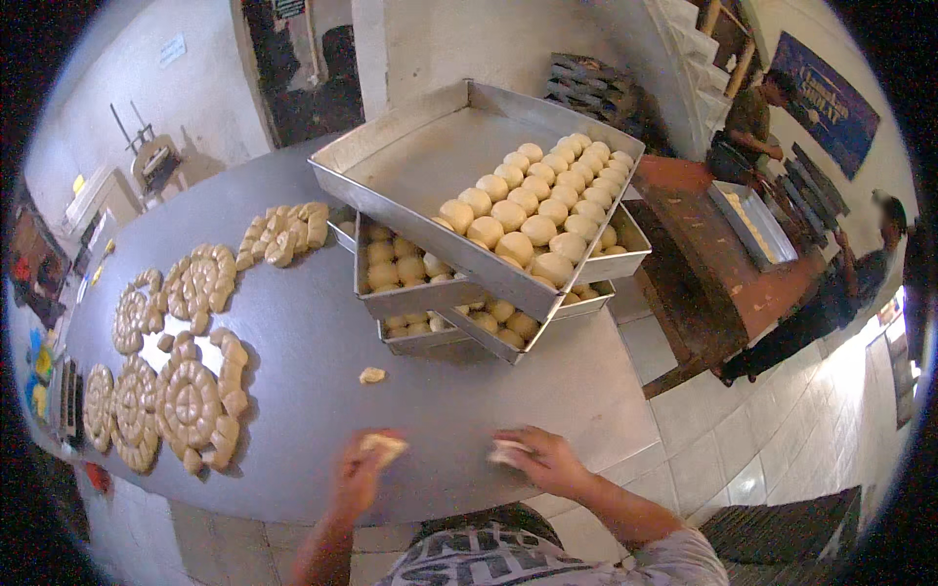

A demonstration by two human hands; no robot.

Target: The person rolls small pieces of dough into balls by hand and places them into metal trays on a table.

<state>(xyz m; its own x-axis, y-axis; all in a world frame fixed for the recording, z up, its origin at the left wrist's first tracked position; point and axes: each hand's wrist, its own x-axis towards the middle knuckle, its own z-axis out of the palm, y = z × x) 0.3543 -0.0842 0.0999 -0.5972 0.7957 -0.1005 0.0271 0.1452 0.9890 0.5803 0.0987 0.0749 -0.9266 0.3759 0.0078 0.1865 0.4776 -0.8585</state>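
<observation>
On the left of the smooth grey worktop (303, 391) lie flat rosettes of beige, segmented dough (191, 402), grouped in two rough rows, well apart from both hands. Next comes the person's left grip (365, 467), blurred, its fingers bent around a pale yellowish, irregular lump of dough (384, 448) that shows on the side facing the other hand. Just beyond these fingers, touching neither hand, a small cream-coloured loose scrap of dough (371, 375) rests on the worktop.

Farther back at the centre stands a crooked stack of silver-grey, rectangular metal trays (410, 161); the top one carries rows of round, cream-coloured dough balls (538, 230) along its right side. Nearer the person, the right grip (539, 463) pinches a whitish small piece of dough (509, 452) between thumb and curled fingers — close above the worktop, and apart from the left grip.

As for writing, a small pale-blue paper notice (173, 49) on the left wall is too small to read. Big block capitals cross the person's grey printed shirt (489, 565), partly cut off. At far right hangs a dark blue rectangular banner (826, 103) — its pale lettering blurred.
</observation>
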